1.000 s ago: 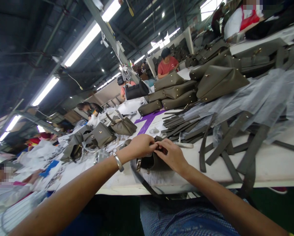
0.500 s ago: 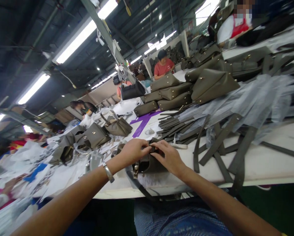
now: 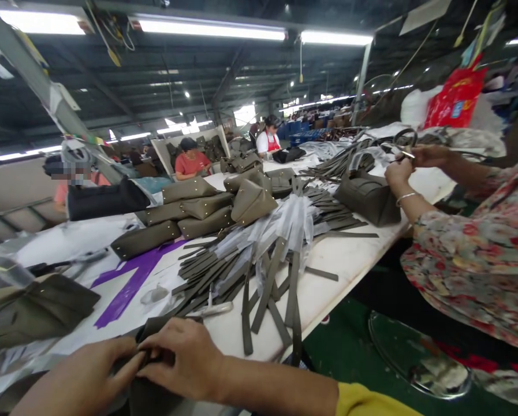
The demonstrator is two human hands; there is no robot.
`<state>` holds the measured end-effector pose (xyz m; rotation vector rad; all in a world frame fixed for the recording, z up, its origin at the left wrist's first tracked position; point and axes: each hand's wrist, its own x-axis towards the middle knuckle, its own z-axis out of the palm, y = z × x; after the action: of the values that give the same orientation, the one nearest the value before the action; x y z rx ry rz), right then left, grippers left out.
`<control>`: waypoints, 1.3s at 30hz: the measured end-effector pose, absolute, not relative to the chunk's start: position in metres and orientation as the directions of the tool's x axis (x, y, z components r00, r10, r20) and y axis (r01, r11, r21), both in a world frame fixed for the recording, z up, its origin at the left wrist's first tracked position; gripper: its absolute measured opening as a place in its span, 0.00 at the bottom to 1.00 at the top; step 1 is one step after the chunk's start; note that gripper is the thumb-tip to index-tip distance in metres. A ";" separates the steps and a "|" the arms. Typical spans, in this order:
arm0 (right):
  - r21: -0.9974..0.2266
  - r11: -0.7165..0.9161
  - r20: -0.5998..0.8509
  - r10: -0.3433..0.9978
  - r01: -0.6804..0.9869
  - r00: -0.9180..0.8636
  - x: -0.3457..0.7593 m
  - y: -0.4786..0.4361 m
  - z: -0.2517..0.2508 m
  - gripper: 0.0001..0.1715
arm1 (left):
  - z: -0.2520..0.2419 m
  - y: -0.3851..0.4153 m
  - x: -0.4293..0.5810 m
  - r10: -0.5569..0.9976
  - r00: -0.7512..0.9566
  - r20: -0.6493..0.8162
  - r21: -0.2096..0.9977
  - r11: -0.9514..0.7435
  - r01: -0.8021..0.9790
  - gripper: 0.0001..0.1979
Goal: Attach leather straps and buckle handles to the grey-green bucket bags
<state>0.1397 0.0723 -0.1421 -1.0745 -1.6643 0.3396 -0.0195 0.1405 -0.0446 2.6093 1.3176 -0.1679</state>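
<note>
At the lower left, an olive handbag (image 3: 150,397) sits on the table under my hands, mostly hidden by them. My left hand (image 3: 83,370) pinches a dark part at the top of this bag between thumb and fingers. Close against it, my right hand (image 3: 187,355) grips the same part from the other side, fingertips nearly touching those of the left. Exactly which piece of the bag lies between the fingers is covered. Just beyond my right hand lies a pale-handled tool (image 3: 213,309).
Loose straps (image 3: 269,283), some in clear plastic, cover the table (image 3: 323,297) ahead. Behind them are stacked olive bags (image 3: 189,208) and purple strips (image 3: 126,294). At right, a co-worker in a floral top (image 3: 470,260) handles a strap over another bag (image 3: 369,196).
The view has swung right and levelled, bringing the floral-topped co-worker into sight. My hands and the bag now appear lower left; both hands keep their pinch on it.
</note>
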 end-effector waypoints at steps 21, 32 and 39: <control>-0.756 0.556 0.576 0.816 0.345 -0.055 0.143 0.068 -0.129 0.16 | 0.007 0.106 0.000 0.814 0.482 -0.324 0.116 -0.472 0.874 0.13; -0.709 0.587 0.606 0.790 0.390 -0.088 0.141 0.068 -0.129 0.14 | 0.017 0.116 0.011 0.760 0.509 -0.404 0.016 -0.550 0.835 0.14; -0.758 0.558 0.572 0.818 0.339 -0.066 0.142 0.068 -0.131 0.11 | 0.013 0.108 0.005 0.755 0.563 -0.336 -0.013 -0.602 0.799 0.15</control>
<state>0.1422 0.0685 -0.1312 -0.9862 -1.6529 0.5238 0.0049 0.1085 0.0132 2.6512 1.3254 -0.4674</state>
